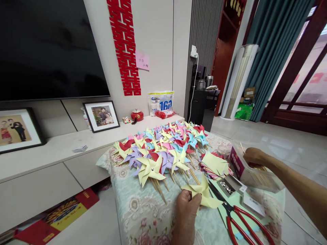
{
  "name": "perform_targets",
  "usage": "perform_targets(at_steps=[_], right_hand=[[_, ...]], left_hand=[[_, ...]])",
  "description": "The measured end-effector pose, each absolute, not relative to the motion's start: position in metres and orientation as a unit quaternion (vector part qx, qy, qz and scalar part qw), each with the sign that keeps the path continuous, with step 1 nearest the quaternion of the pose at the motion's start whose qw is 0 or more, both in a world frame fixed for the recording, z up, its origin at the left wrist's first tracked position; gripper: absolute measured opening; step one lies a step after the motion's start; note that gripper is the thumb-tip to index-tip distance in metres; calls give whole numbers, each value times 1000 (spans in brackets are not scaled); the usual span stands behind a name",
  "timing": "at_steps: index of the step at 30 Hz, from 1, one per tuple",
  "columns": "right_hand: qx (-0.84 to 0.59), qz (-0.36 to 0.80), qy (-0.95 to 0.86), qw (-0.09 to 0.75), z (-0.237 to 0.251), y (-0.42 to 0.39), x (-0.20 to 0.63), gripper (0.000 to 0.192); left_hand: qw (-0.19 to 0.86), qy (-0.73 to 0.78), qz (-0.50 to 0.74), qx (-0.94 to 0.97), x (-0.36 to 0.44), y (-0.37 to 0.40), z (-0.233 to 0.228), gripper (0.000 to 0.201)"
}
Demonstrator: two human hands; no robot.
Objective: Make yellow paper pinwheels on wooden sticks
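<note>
My left hand (186,211) pinches a pale yellow paper pinwheel (206,194) between thumb and fingers, above the flowered tablecloth (143,207). My right hand (254,157) reaches into a clear plastic box (255,175) of thin wooden sticks; its fingertips are hidden behind the box wall. Red-handled scissors (231,209) lie beside the held pinwheel. Just past them sits a small open box of metal pins (227,186). A stack of coloured paper squares (214,165) lies between the plastic box and a large pile of finished pinwheels (163,149) on sticks.
A white cabinet (58,149) runs along the wall, bearing framed photos (102,115), a puzzle cube (126,120), a red jar (137,115) and a plastic packet (161,103). A second small box (253,205) lies near the scissors. Tiled floor (301,153) stretches to the right.
</note>
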State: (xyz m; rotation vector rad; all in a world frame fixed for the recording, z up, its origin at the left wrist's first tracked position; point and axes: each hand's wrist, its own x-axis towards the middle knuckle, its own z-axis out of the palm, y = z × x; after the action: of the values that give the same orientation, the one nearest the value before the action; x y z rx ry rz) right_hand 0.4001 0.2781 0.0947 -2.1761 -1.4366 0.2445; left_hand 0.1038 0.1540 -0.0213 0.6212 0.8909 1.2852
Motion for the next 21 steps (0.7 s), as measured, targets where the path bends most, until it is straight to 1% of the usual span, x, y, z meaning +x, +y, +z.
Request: perform_targets(at_steps=[2,3,4,5,7,10,11,12,14,16,18,21], right_hand=[[-811,142,-524,219,109,278,400,18],[-808,165,-525,209,115,275,397,20],[-800,184,-531,208,121,271,392,26],[-787,201,-542,217,125,264,384,28],[-745,242,-572,243,126,245,358,25],[-669,330,-613,259,103,207,308,18],[-623,398,-619,263,91,195,290,16],[-589,449,-619,262,78,183,275,13],[-561,502,-611,244,53,163,249,11],[-531,525,-631,212,33,150,231,9],[-549,524,-626,177,22,143,221,10],[-549,530,-620,179,14,139,217,11]], left_hand=[[667,388,574,273,103,154,-21,29],[666,385,579,270,102,154,-19,29],[664,380,585,267,101,153,-18,28],[664,372,593,264,100,153,-16,27],[670,342,607,256,96,152,-11,27],[692,288,624,219,90,152,-3,28],[696,269,631,211,88,152,0,28],[698,254,636,208,86,152,1,29],[696,236,644,214,85,152,3,29],[690,234,646,228,85,151,2,29],[685,242,643,241,86,149,1,28],[692,250,630,248,88,146,0,26]])
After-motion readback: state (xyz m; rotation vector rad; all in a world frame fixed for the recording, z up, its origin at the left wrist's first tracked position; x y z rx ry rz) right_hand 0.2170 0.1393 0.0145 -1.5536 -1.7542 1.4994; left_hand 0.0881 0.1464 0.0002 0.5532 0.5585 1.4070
